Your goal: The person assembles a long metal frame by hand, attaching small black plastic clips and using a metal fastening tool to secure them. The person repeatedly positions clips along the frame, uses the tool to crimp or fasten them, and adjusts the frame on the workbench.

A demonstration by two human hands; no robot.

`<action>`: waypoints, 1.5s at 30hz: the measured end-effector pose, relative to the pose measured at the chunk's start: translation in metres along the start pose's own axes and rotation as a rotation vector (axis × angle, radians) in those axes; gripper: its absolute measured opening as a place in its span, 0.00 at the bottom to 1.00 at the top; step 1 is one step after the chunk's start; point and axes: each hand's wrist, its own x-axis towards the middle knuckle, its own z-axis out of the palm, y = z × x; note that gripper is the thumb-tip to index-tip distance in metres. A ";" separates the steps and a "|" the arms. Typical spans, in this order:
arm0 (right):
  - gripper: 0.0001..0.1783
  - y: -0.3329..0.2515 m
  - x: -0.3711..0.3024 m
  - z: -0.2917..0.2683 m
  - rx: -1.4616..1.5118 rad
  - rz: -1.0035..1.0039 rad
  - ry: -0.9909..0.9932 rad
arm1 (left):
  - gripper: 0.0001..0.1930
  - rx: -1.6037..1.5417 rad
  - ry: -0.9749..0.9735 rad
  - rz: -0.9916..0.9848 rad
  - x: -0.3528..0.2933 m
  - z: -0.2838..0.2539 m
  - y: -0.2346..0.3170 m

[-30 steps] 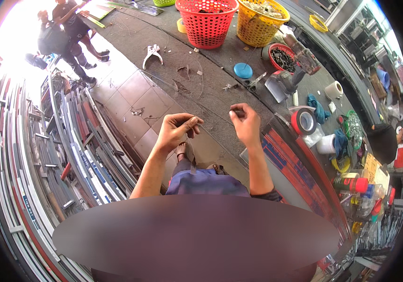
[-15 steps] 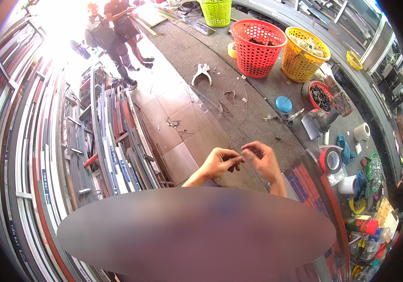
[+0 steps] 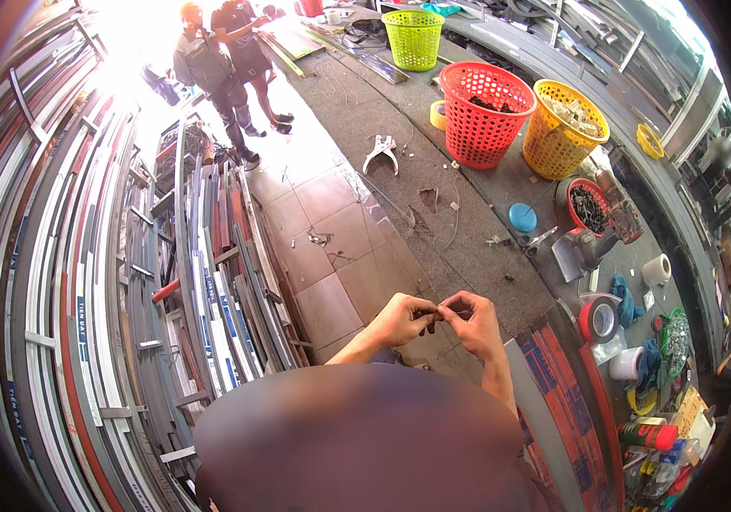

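Observation:
My left hand (image 3: 406, 322) and my right hand (image 3: 473, 324) meet in front of me, above the edge of the carpeted bench (image 3: 459, 247) and the tiled floor. Both have thumb and fingers pinched together, the fingertips nearly touching. Whatever sits between them is too small and dark to make out. Farther along the bench lies a pair of pliers (image 3: 380, 155) with its pale handles spread. Nearer on the right are a blue disc (image 3: 522, 217) and a pair of scissors (image 3: 539, 240).
A red basket (image 3: 485, 119), a yellow basket (image 3: 563, 136) and a green basket (image 3: 413, 43) stand on the bench. At right are a small red basket (image 3: 585, 205) of dark pieces and a tape roll (image 3: 598, 321). Racked metal profiles (image 3: 84, 324) fill the left; two people (image 3: 216, 77) stand far off.
My right hand's fingers have come in to meet the left hand's fingertips, now pinched. The whole view has shifted slightly, so the bench things appear lower and farther right.

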 end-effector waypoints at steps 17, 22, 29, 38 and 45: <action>0.11 0.020 0.000 -0.008 -0.084 -0.046 0.103 | 0.11 -0.177 0.189 -0.037 0.023 0.019 -0.039; 0.13 0.031 -0.004 -0.012 0.004 -0.014 0.129 | 0.07 -0.254 0.177 -0.058 0.024 0.025 -0.043; 0.19 0.036 -0.005 -0.021 -0.099 0.025 0.171 | 0.08 -0.273 0.143 -0.130 0.027 0.025 -0.047; 0.25 0.060 0.053 -0.102 -0.765 0.331 0.558 | 0.08 -0.301 0.204 -0.136 0.031 0.019 -0.052; 0.22 0.083 0.074 -0.101 -0.842 0.355 0.539 | 0.09 -0.314 0.231 -0.121 0.027 0.014 -0.055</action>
